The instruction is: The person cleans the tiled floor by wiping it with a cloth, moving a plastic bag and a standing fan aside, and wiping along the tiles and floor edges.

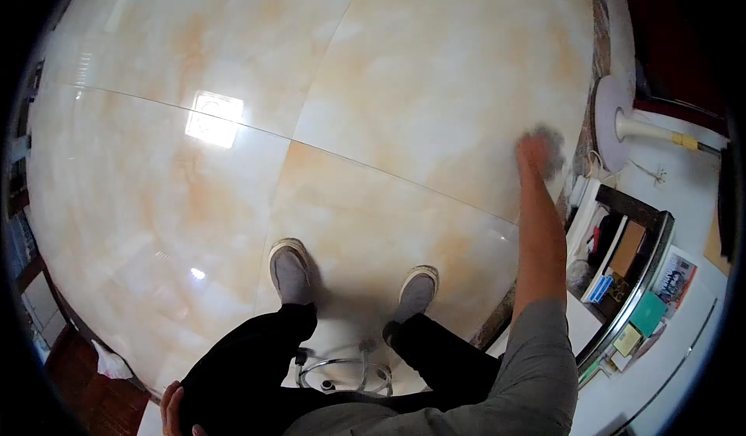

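Observation:
My right hand [531, 155] is stretched far out over the tiled floor, its fingers closed on a dark grey fuzzy bundle [551, 150]. Motion smears the bundle, so I cannot make out its kind. At the lower left my left hand [172, 409] rests against my black-trousered leg, with only part of its fingers in view and nothing seen in them. Both feet, in grey shoes [291, 273], are on the glossy floor [179, 218].
A base-mounted pole stand [611, 125] is at the right, beyond my hand. Below it, a dark-framed open drawer or shelf [664, 234] holds boxes and small items. A chrome stool base [342, 372] shows between my legs. A white bag [111, 362] lies at the lower left.

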`<state>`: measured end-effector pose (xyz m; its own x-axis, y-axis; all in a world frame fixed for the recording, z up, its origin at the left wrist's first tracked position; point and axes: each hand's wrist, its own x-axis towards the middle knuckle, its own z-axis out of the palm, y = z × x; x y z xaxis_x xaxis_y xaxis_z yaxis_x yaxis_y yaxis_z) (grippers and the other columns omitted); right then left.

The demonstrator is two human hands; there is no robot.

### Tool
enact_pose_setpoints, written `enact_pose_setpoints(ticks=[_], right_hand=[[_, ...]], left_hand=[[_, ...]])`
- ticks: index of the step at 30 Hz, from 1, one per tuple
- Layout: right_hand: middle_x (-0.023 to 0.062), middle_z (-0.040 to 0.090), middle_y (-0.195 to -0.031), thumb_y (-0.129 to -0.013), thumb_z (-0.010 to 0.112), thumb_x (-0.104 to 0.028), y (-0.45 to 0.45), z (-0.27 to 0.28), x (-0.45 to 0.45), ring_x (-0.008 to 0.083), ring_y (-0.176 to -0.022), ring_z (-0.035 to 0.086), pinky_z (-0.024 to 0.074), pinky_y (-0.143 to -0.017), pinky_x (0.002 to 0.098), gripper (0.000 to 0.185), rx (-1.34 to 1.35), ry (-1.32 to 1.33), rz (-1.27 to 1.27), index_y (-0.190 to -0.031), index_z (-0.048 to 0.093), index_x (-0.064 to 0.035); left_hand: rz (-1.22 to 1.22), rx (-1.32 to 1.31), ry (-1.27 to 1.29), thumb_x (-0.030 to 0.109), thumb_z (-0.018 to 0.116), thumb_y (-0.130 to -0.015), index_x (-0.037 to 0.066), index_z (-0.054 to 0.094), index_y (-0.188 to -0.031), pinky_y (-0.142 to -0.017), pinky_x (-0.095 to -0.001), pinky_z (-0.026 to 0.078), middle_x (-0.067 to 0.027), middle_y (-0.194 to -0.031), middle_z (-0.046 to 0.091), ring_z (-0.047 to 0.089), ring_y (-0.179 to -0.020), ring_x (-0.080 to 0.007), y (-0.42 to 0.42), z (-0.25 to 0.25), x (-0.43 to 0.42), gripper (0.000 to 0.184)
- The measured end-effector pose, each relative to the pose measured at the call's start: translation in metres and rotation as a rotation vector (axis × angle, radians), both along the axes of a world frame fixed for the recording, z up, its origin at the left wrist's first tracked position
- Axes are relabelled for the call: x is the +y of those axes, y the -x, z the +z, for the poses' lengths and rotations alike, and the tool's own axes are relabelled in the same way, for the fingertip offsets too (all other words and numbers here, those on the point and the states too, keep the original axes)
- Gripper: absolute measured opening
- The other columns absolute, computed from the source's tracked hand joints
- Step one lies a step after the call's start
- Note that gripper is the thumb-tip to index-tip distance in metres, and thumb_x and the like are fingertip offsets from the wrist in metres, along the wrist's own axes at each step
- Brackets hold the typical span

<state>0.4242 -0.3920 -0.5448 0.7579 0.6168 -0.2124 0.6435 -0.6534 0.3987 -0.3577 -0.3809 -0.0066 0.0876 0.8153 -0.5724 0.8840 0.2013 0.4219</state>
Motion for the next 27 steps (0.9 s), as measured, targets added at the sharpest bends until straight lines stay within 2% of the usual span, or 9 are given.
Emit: enact_pose_setpoints(ticks=[3,6,10,15,18,21,23,25,27], right_hand=[[0.0175,0.060,-0.124,-0.087,0.058,-0.031,0.174,0.076,0.178,0.0316,-0.112,0.059,0.0513,-0.084,0.0527,0.039,0.086,-0.337,-0.029,-0.118,0.061,-0.0081],[0.0146,0.061,-0.118,-0.086,0.056,-0.020,0.333,0.004,0.265,0.0314,-0.106,0.061,0.0532,-0.076,0.0507,0.034,0.188,-0.610,0.474,-0.116,0.060,-0.0064],[0.0221,0.066,-0.108,-0.082,0.061,-0.012,0.548,0.062,0.260,0.0358,-0.104,0.063,0.0515,-0.091,0.0442,0.040,1.278,-0.814,0.311,-0.122,0.065,-0.0128],[0.0047,0.065,-0.106,-0.079,0.069,-0.018,0.434,0.129,0.150,0.0161,-0.097,0.058,0.0480,-0.083,0.0330,0.044,1.982,-1.007,-0.371,-0.121,0.064,-0.0054],[0.0039,0.064,-0.097,-0.080,0.066,-0.017,0.256,0.098,0.012,0.0186,-0.095,0.059,0.0464,-0.087,0.0360,0.021,1.514,-1.098,-0.515,-0.098,0.067,-0.0059],[0.0119,0.065,-0.115,-0.087,0.060,-0.016,0.161,0.136,-0.082,0.0238,-0.106,0.062,0.0501,-0.093,0.0373,0.040,1.278,-1.116,-0.568,-0.122,0.059,0.0022],[0.0206,0.057,-0.132,-0.090,0.061,-0.018,0.129,0.090,-0.145,0.0305,-0.116,0.059,0.0462,-0.101,0.0413,0.057,0.692,-0.624,-0.280,-0.140,0.046,0.0020],[0.0220,0.050,-0.141,-0.089,0.063,-0.016,0.187,0.021,-0.176,0.0356,-0.129,0.049,0.0380,-0.110,0.0446,0.064,0.420,-0.516,0.238,-0.146,0.038,0.0002],[0.0218,0.037,-0.152,-0.083,0.063,-0.007,0.326,0.071,-0.097,0.0378,-0.144,0.030,0.0289,-0.117,0.0446,0.073,0.621,-0.458,0.105,-0.150,0.033,-0.0026]], left_hand=[[0.013,0.016,0.002,0.029,0.051,-0.097,-0.009,0.050,-0.135,-0.108,-0.0450,0.037,-0.0256,-0.139,0.052,0.049,-0.128,-0.0399,-0.005,-0.001,0.005,0.054],[0.002,0.020,-0.005,0.030,0.051,-0.097,-0.009,0.051,-0.135,-0.108,-0.0449,0.038,-0.0256,-0.138,0.053,0.050,-0.128,-0.0396,-0.015,0.000,0.009,0.054],[-0.028,0.022,-0.015,0.032,0.051,-0.097,-0.010,0.053,-0.133,-0.108,-0.0438,0.038,-0.0262,-0.135,0.055,0.052,-0.125,-0.0385,-0.021,0.003,0.004,0.055],[0.071,-0.085,-0.033,0.033,0.052,-0.098,-0.009,0.052,-0.134,-0.107,-0.0434,0.039,-0.0256,-0.135,0.055,0.053,-0.124,-0.0386,-0.012,-0.001,-0.009,0.055],[0.013,-0.068,-0.005,0.033,0.052,-0.098,-0.009,0.050,-0.136,-0.109,-0.0439,0.037,-0.0251,-0.136,0.054,0.052,-0.126,-0.0390,-0.002,0.001,-0.005,0.056],[-0.007,0.019,0.011,0.045,0.050,-0.096,-0.008,0.052,-0.132,-0.109,-0.0469,0.036,-0.0279,-0.136,0.052,0.050,-0.127,-0.0400,-0.001,0.003,-0.002,0.065],[0.024,0.117,0.017,0.053,0.047,-0.094,-0.008,0.055,-0.128,-0.108,-0.0494,0.035,-0.0303,-0.134,0.051,0.049,-0.127,-0.0414,-0.006,0.003,-0.001,0.070],[-0.011,0.082,0.008,0.051,0.048,-0.093,-0.007,0.055,-0.128,-0.107,-0.0496,0.037,-0.0298,-0.134,0.051,0.050,-0.127,-0.0409,0.000,0.000,-0.002,0.068],[-0.004,0.093,0.006,0.050,0.048,-0.094,-0.007,0.055,-0.128,-0.107,-0.0496,0.037,-0.0294,-0.134,0.052,0.050,-0.127,-0.0406,-0.014,0.004,0.001,0.067]])
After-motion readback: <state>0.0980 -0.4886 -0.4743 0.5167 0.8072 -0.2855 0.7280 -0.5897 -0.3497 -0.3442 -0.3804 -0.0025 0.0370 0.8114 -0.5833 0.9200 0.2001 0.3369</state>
